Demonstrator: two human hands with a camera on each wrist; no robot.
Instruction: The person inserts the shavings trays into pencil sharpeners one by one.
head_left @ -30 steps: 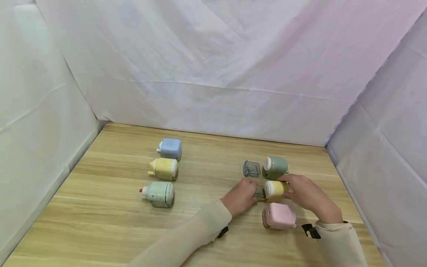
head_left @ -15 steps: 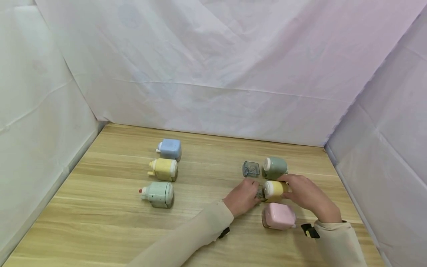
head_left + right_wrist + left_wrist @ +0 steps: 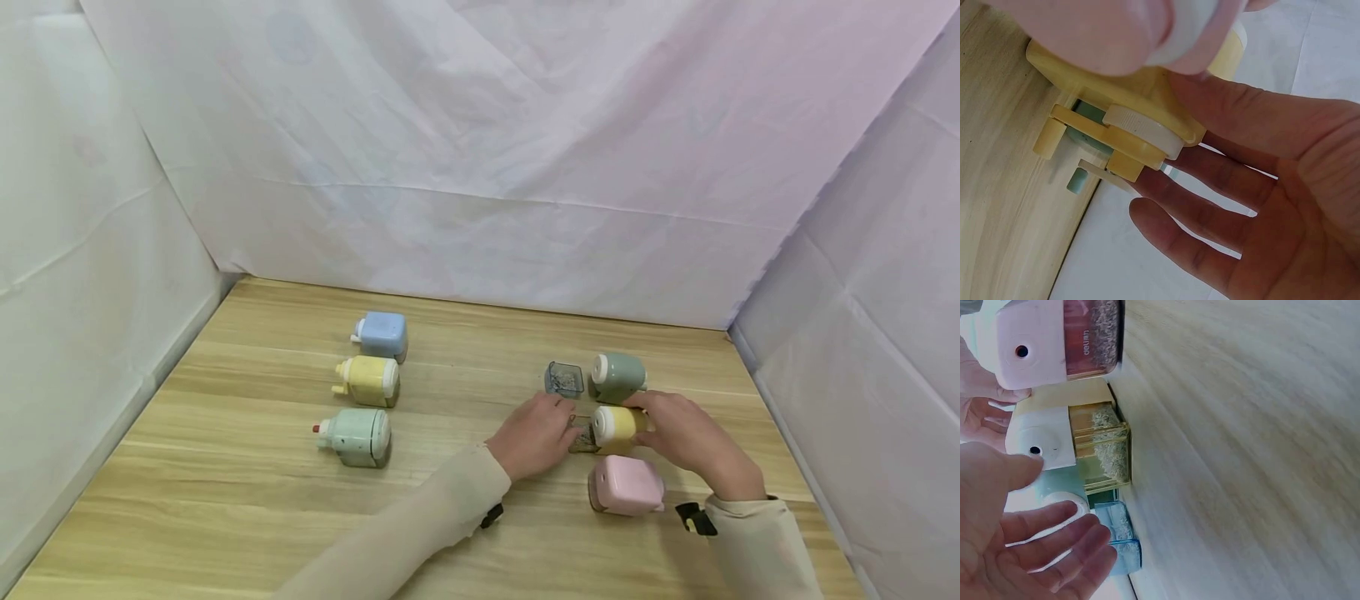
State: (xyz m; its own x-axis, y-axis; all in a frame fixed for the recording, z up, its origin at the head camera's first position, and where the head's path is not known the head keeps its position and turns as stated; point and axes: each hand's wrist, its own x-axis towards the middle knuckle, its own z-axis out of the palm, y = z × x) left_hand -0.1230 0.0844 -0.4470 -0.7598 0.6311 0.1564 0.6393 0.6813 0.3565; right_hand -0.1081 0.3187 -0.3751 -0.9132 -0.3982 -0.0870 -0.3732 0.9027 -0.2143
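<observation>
My right hand (image 3: pixel 693 442) holds the yellow pencil sharpener (image 3: pixel 624 425) from its crank side, with the thumb on one side of the body and fingers along the other. The sharpener's clear shavings drawer (image 3: pixel 1109 450) sticks partway out of the front and contains pencil shavings. My left hand (image 3: pixel 534 437) is just left of that drawer, its fingers spread and apart from it in the left wrist view. The yellow crank handle (image 3: pixel 1094 134) shows in the right wrist view.
Behind stands a dark green sharpener (image 3: pixel 621 375), its shavings drawer (image 3: pixel 564 381) lying detached to its left. A pink sharpener (image 3: pixel 630 485) stands in front. Further left, blue (image 3: pixel 385 333), yellow (image 3: pixel 369 381) and pale green (image 3: pixel 358 437) sharpeners form a row. White cloth walls (image 3: pixel 480 242) border the table.
My left hand has let go of the yellow sharpener's drawer and drawn back slightly left, fingers loosening. The right hand keeps its hold on the sharpener.
</observation>
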